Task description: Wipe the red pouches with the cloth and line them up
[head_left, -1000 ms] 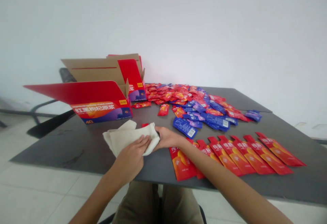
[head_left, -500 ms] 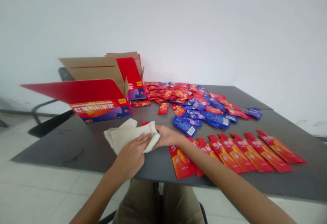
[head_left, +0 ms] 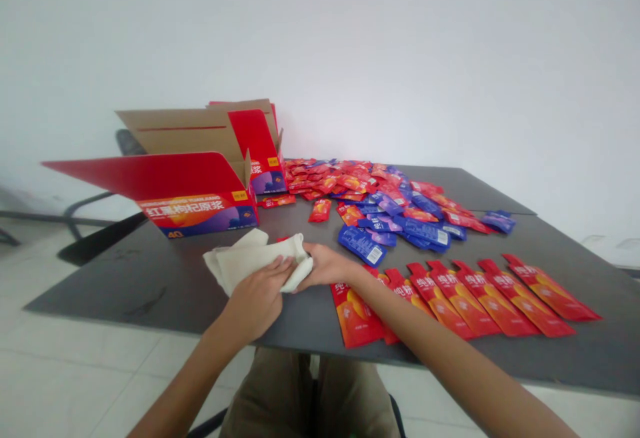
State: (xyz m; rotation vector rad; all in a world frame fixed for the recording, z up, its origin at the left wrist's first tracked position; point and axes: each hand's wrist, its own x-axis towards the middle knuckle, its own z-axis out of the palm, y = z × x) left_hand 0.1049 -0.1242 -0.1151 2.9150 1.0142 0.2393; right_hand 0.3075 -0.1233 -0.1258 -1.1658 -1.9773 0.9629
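**Cream cloth (head_left: 253,261) bunched between two hands on a dark tabletop (head_left: 100,285)**

The left hand (head_left: 257,298) lies on the near side of the cream cloth, its fingers spread and curved over the fabric, holding it down. The right hand (head_left: 326,268) reaches the cloth's folded right end, and the two hands sit close together with the fabric gathered between them. Its fingers close in on the fold, though from this angle I cannot tell whether they pinch it or only press against it.

A corner of a red sachet (head_left: 283,240) shows just behind the cream cloth. Just to the right of the cloth, past the right hand, lies a small cluster of blue sachets (head_left: 363,246). Further right and nearer the table edge, a fanned row of overlapping red sachets (head_left: 480,301) runs away from the cloth, with the right forearm crossing its left end. Behind the cloth stands an open red carton (head_left: 200,215) with its flaps raised and printed Chinese lettering on its side. Behind and to the right of the cloth spreads a loose heap of mixed red and blue sachets (head_left: 360,188), and one lone red sachet (head_left: 320,211) lies between that heap and the cloth.
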